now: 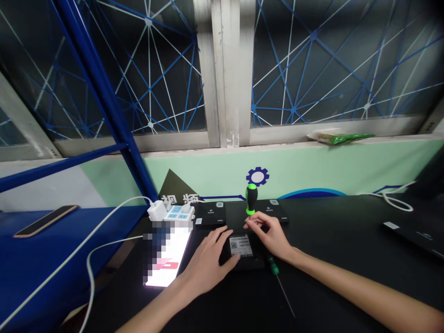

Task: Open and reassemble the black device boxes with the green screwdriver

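Observation:
A black, flat box-shaped device (248,262) with a white printed label (241,245) lies on the dark table before me. My left hand (210,259) rests on its left side, fingers stretched out and thumb at the label's lower edge. My right hand (268,231) pinches the shaft of a black and bright green screwdriver (251,198), which stands upright at the device's far right corner. Its tip is hidden by my fingers. A second, green-handled screwdriver (274,268) lies right of the device, its long thin shaft pointing toward me.
Behind my hands lie two black boxes (211,213) (277,212). A lit phone (169,259) and a white power strip (179,212) with cables are at left. Another dark phone (46,221) lies on the blue surface. A black device (414,237) sits at far right.

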Motion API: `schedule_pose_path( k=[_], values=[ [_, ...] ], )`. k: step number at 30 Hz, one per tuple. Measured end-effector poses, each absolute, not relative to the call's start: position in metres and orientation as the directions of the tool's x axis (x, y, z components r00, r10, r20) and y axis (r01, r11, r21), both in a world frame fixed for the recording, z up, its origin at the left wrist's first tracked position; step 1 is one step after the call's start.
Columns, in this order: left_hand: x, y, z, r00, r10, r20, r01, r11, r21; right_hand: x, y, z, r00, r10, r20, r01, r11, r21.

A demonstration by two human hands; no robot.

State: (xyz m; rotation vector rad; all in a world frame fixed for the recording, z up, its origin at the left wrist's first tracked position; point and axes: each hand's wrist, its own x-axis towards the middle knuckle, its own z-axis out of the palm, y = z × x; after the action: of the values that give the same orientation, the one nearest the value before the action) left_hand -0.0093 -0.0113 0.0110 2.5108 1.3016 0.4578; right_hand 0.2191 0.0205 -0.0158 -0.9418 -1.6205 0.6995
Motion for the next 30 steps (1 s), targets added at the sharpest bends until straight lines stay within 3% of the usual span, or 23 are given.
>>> schedule_pose_path(
  k=[6, 13, 21, 30],
  values=[
    [-0.0100, -0.0112, 0.0105, 0.541, 0.830, 0.138, 0.749, -0.549, 0.370, 0.2180, 0.0229, -0.0186, -0.093, 0.851, 0.516, 0.243, 0.522, -0.817],
    [-0.0111, -0.0105, 0.0089, 0.548, 0.821, 0.157, 0.741, -0.564, 0.364, 0.2161, 0.0266, -0.0207, -0.038, 0.897, 0.440, 0.106, 0.442, -0.891],
    [-0.0099, -0.0111, 0.0107, 0.546, 0.823, 0.155, 0.742, -0.561, 0.367, 0.2180, 0.0271, -0.0220, -0.073, 0.900, 0.431, 0.089, 0.436, -0.895],
    [-0.0110, -0.0104, 0.0090, 0.551, 0.819, 0.159, 0.736, -0.567, 0.370, 0.2178, 0.0258, -0.0236, -0.097, 0.862, 0.497, 0.224, 0.506, -0.833]
  ],
)
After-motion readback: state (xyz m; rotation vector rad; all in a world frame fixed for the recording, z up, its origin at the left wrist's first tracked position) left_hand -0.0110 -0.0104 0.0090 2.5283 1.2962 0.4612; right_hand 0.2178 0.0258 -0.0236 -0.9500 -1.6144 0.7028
